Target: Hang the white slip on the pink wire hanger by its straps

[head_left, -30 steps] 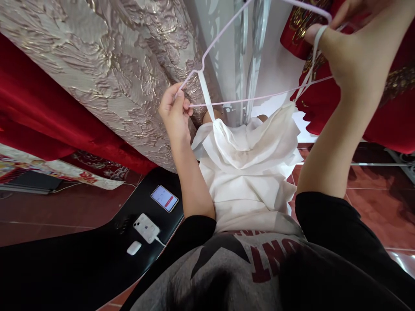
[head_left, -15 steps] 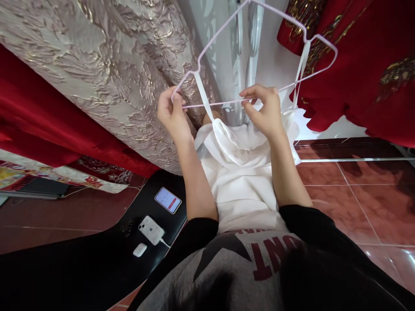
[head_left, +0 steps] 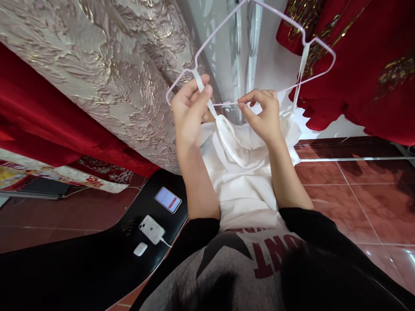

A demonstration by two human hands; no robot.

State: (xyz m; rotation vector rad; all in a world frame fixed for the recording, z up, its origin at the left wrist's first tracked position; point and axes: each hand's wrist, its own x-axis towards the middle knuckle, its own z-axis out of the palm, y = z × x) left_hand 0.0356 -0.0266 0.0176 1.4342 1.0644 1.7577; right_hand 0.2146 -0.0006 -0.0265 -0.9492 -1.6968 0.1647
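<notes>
A pale pink clothes hanger is in front of me, its top cut off by the upper edge of the view. White straps of a white garment hang from both its notches, and the cloth lies over my lap. The fingers of my left hand are closed around the left strap, just below the notch. With thumb and forefinger, my right hand pinches the hanger's bottom bar near its middle. The right strap hangs free of both hands.
Patterned beige fabric and red cloth hang at the left. Gold-trimmed red fabric hangs at the right. Two phones, a lit one and a white one, lie with a white case on a black bench.
My left hand has let go of the hanger's left end and moved right onto the left strap. My right hand stays on the bottom bar, having shifted only slightly.
</notes>
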